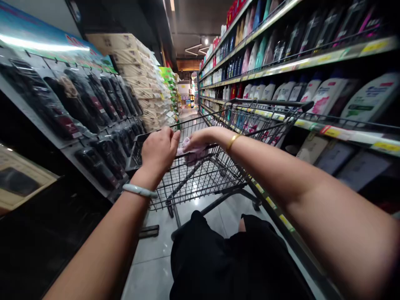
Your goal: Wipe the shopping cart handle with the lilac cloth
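A black wire shopping cart (200,187) stands right in front of me, tilted across the view. My left hand (160,149) is closed over the cart's rim on its left side, a pale bangle on that wrist. Beside it, my right hand (198,139) grips a crumpled pinkish cloth (195,155) and presses it around the same rim. A gold bracelet circles the right wrist. Part of the cloth hangs below the rim against the wire mesh. My right fingertips are partly hidden by the cloth.
Shelves of shampoo bottles (328,93) run along the right, close to the cart. On the left, packaged dark goods (90,96) hang from a rack, with stacked cartons (134,79) beyond. A tiled aisle floor (153,254) continues ahead. My knees (218,254) are near the cart's base.
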`<action>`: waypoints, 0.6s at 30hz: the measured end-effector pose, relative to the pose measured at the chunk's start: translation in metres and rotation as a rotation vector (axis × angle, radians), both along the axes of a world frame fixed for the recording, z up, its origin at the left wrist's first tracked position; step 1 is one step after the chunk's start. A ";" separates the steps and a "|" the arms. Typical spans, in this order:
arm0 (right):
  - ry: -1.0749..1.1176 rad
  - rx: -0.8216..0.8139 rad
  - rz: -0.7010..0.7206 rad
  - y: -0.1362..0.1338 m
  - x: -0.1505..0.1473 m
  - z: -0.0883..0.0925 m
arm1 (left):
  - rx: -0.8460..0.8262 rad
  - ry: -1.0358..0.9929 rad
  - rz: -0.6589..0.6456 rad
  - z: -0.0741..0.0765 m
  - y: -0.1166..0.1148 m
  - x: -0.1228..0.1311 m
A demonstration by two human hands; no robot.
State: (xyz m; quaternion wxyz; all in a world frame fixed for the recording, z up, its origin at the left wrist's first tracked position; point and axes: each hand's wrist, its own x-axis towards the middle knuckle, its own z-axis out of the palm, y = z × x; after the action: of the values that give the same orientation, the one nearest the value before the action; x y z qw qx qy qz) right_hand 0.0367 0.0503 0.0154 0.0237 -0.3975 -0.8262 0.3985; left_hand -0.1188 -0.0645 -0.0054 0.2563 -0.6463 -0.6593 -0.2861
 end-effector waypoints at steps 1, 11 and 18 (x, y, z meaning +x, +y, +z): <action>-0.104 -0.090 -0.070 0.005 0.003 0.004 | -0.106 0.001 0.036 -0.008 0.004 -0.004; -0.291 -0.309 0.256 0.007 -0.044 -0.013 | -0.458 -0.040 0.155 -0.039 0.012 -0.009; -0.235 0.373 -0.267 0.023 0.045 0.012 | -0.477 -0.061 0.125 -0.038 0.010 -0.010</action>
State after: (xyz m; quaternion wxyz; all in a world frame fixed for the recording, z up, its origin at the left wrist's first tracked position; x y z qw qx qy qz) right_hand 0.0812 0.0733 0.0277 0.0531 -0.5356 -0.8226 0.1835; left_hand -0.1290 -0.0543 -0.0429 0.0937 -0.6375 -0.7544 -0.1253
